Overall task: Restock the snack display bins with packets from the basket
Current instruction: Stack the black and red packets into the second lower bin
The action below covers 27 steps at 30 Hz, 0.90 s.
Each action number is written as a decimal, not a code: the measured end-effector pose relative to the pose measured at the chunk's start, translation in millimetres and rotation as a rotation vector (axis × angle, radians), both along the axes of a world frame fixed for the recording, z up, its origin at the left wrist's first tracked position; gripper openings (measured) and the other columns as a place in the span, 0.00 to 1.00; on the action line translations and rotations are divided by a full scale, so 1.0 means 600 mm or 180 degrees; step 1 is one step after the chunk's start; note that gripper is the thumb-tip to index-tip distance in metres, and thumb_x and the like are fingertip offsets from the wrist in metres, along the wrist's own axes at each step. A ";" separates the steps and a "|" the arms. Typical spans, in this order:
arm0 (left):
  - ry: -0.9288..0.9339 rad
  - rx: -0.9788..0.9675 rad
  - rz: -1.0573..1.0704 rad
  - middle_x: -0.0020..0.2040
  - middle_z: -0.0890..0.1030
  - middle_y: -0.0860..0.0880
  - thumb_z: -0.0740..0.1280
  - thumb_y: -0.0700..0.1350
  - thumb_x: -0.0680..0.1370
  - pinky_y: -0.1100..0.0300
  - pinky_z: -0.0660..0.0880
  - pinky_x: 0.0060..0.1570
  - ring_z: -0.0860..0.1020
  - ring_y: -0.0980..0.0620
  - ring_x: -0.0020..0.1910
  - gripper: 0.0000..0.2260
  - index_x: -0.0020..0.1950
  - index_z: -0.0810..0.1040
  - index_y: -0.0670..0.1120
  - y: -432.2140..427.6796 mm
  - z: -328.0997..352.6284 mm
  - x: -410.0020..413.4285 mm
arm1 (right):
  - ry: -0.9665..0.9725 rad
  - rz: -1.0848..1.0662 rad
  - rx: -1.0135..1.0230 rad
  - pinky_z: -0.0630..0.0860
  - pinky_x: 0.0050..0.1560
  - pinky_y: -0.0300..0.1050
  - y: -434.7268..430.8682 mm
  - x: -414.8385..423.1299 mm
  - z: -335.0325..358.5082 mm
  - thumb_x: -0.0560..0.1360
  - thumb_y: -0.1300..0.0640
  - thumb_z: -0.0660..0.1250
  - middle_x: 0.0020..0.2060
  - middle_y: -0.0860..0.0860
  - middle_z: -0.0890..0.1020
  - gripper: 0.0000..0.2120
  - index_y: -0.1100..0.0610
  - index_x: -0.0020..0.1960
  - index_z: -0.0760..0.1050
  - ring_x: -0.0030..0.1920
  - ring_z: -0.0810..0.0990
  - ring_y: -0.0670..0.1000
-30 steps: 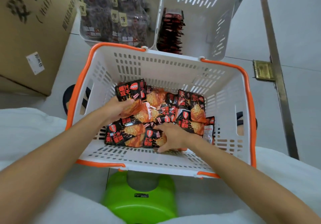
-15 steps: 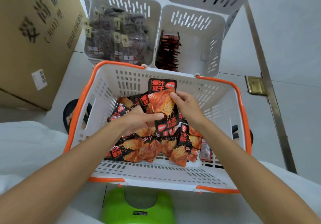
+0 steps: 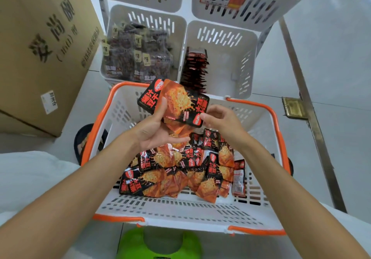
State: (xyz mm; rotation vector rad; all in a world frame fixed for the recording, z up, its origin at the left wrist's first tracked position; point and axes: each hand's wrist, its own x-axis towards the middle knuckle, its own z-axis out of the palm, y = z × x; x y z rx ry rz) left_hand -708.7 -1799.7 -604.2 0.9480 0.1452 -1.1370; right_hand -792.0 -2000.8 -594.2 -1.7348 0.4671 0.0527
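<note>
A white basket with an orange rim [image 3: 278, 130] sits in front of me on the floor, holding several red-and-black snack packets [image 3: 180, 170]. My left hand [image 3: 154, 130] grips a small stack of these packets [image 3: 176, 102], lifted above the basket's far edge. My right hand [image 3: 222, 122] is beside the stack with its fingers loosely curled, fingertips at the stack's lower right corner. Beyond the basket stand two white display bins: the right one [image 3: 226, 61] holds a short row of red packets [image 3: 194, 69] along its left wall, and the left one [image 3: 118, 37] is filled with dark packets.
A large cardboard box [image 3: 40, 47] stands at the left. Two more white bins [image 3: 241, 1] sit on a higher tier, one with a 27.6 price tag. A green stool [image 3: 160, 244] is below the basket. A metal floor strip [image 3: 309, 108] runs along the right.
Both hands rose from the pile in the basket. My left hand now holds a stack of packets higher, near the basket's far rim, and my right hand has shifted to its lower corner.
</note>
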 end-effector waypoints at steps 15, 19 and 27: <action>-0.1385 0.0950 -0.1178 0.47 0.85 0.48 0.64 0.55 0.77 0.52 0.81 0.50 0.84 0.49 0.47 0.16 0.58 0.73 0.46 0.005 0.019 -0.017 | -0.0701 0.0712 -0.2172 0.76 0.52 0.48 0.046 0.021 0.043 0.79 0.60 0.66 0.46 0.49 0.83 0.06 0.56 0.53 0.81 0.48 0.79 0.48; -0.2433 0.1008 -0.1289 0.51 0.80 0.59 0.74 0.43 0.75 0.72 0.75 0.46 0.78 0.70 0.44 0.18 0.57 0.73 0.60 -0.014 0.017 -0.026 | -0.0739 0.0510 -0.2234 0.68 0.69 0.47 0.051 0.030 0.047 0.78 0.56 0.68 0.64 0.53 0.73 0.19 0.54 0.68 0.73 0.63 0.71 0.49; -0.4087 0.1350 -0.1653 0.53 0.81 0.56 0.78 0.45 0.69 0.54 0.79 0.53 0.80 0.54 0.53 0.25 0.62 0.72 0.55 -0.073 0.042 0.097 | 0.0262 0.1296 -0.0603 0.79 0.52 0.39 -0.053 0.096 0.116 0.71 0.61 0.76 0.61 0.42 0.76 0.38 0.41 0.74 0.64 0.60 0.78 0.45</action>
